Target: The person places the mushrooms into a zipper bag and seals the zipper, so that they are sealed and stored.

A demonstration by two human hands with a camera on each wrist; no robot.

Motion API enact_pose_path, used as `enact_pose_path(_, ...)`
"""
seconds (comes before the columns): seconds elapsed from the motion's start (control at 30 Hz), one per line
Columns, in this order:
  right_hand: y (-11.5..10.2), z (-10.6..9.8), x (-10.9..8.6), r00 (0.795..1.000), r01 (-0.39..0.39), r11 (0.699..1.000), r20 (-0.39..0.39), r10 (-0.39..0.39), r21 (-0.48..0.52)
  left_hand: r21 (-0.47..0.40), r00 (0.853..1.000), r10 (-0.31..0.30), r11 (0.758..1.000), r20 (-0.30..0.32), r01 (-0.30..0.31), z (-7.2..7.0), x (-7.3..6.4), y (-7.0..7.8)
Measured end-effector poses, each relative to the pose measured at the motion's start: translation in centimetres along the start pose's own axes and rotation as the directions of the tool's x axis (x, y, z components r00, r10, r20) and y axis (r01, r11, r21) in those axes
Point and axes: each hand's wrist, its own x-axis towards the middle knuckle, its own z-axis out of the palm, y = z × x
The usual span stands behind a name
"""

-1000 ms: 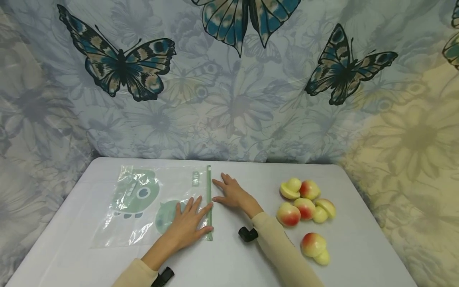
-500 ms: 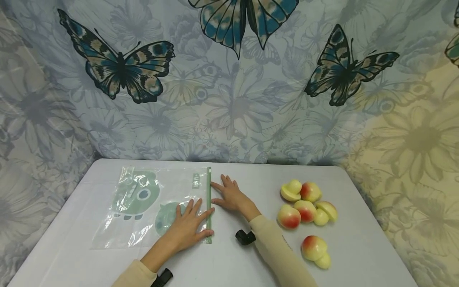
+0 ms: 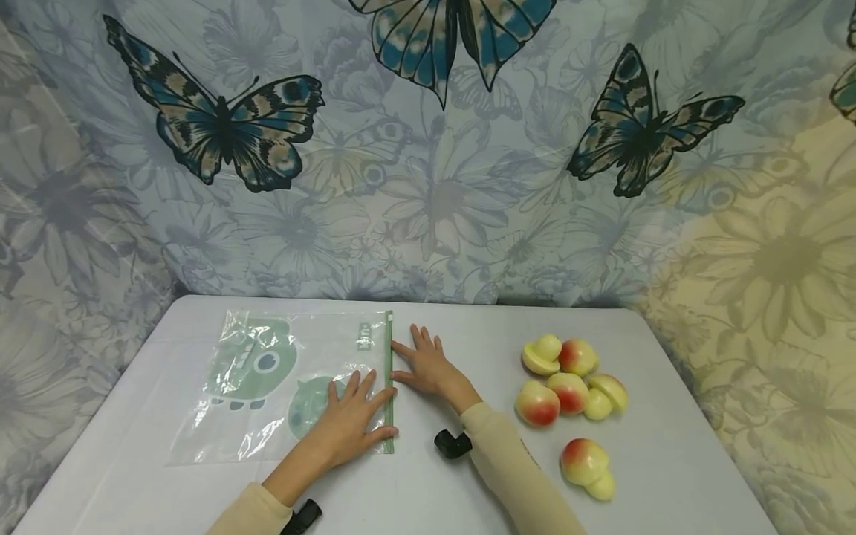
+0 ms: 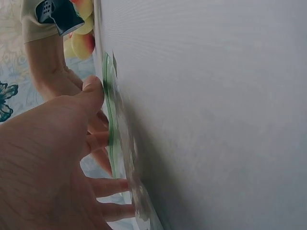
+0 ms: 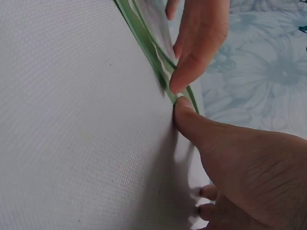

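Observation:
A clear zip bag (image 3: 267,431) with green cartoon prints lies flat on the table. Its green zip strip (image 3: 389,334) runs along the right edge. My left hand (image 3: 351,427) rests on the bag with fingers spread, its thumb at the strip. From the other side my right hand (image 3: 431,368) reaches the strip, fingers extended. In the right wrist view the right thumb (image 5: 189,117) touches the green edge (image 5: 144,40), whose two layers stand slightly apart. The left wrist view has the left hand (image 4: 53,139) over the green edge (image 4: 110,110).
To the right on the white table (image 3: 468,490) lie several red-and-yellow peach-like fruits (image 3: 538,403), some of them yellow cut-looking pieces (image 3: 597,403). One more pair (image 3: 585,462) sits nearer the front. A butterfly-patterned cloth (image 3: 441,223) hangs behind the table.
My right hand has shifted slightly left, so its thumb and index finger now meet the bag's green strip. The left hand stays in place on the bag.

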Motion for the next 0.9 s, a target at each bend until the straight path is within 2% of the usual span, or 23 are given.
enact_pose_path(0.4,0.09,-0.23,-0.12,1.000,0.002,1.000,0.028,-0.002,-0.001,-0.008,0.999,-0.018,1.000,-0.038,0.017,0.49,0.17,0.33)
enact_pose_path(0.5,0.02,-0.25,-0.10,1.000,-0.004,1.000,0.026,0.004,-0.010,0.002,0.999,-0.023,1.000,-0.038,0.023,0.53,0.27,0.39)
enact_pose_path(0.73,-0.08,0.00,-0.24,1.000,0.023,0.999,0.016,-0.024,0.045,0.029,0.998,-0.052,0.998,-0.030,0.053,0.48,0.16,0.54)
enact_pose_path(0.9,0.05,0.00,-0.26,1.000,-0.007,0.999,0.015,0.006,0.051,0.060,0.999,-0.038,0.997,-0.039,0.040,0.53,0.29,0.57)
